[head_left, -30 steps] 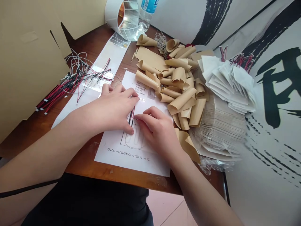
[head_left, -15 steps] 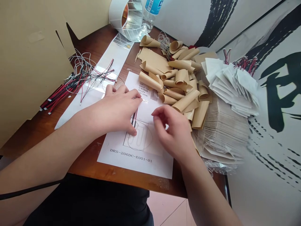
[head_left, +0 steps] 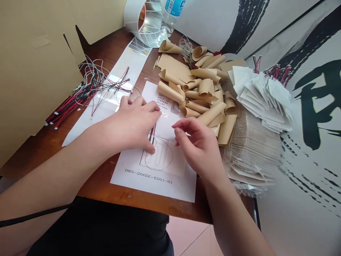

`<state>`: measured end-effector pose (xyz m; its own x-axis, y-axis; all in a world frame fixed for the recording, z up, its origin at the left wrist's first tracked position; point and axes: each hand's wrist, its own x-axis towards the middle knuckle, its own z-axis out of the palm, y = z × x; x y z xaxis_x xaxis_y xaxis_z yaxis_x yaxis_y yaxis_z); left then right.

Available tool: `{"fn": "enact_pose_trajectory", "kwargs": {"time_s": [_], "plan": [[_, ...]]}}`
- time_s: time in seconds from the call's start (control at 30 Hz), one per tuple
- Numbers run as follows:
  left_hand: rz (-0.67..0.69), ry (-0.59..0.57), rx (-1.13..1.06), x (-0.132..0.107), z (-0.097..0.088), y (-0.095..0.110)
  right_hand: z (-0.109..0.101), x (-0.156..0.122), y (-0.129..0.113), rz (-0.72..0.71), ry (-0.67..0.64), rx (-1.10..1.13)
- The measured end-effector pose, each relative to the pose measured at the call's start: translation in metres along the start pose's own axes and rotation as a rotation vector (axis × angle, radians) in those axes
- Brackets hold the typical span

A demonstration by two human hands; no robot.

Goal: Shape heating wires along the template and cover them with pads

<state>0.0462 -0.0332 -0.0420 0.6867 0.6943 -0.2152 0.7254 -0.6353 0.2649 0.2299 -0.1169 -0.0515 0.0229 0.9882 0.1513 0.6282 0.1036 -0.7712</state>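
My left hand (head_left: 134,124) lies on a white printed sheet (head_left: 157,177) marked DRS-206DC-E001-01, fingers pressed down on a thin red and black wire (head_left: 152,132). The wire runs into a loop (head_left: 160,156) drawn out over a square pad on the sheet. My right hand (head_left: 198,147) hovers just right of the loop, fingers curled in a loose pinch; what it holds, if anything, I cannot make out.
Curled brown backing papers (head_left: 202,92) are heaped behind the sheet. A fanned stack of white pads (head_left: 262,96) lies on clear sheets (head_left: 253,145) at right. Red and black wires (head_left: 80,94) lie at left, a label roll (head_left: 144,19) and bottle (head_left: 172,12) at back.
My right hand has lifted off the wire beside my left fingers and drawn back to the right, above the sheet. My left hand has stayed pressed on the wire.
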Motion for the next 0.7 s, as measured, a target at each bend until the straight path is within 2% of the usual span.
{"fn": "enact_pose_trajectory", "kwargs": {"time_s": [0.1, 0.2, 0.37, 0.7], "plan": [[0.011, 0.012, -0.003, 0.000, 0.001, -0.001, 0.004, 0.000, 0.001, -0.227, -0.036, -0.224], [0.012, 0.022, -0.001, -0.001, 0.003, -0.001, 0.009, -0.001, 0.003, -0.308, -0.109, -0.271], [0.003, 0.018, 0.004, 0.000, 0.003, -0.001, 0.014, -0.002, 0.003, -0.300, -0.168, -0.239], [0.004, 0.018, -0.006, 0.000, 0.004, -0.001, 0.015, 0.002, 0.001, -0.262, -0.209, -0.230]]}}
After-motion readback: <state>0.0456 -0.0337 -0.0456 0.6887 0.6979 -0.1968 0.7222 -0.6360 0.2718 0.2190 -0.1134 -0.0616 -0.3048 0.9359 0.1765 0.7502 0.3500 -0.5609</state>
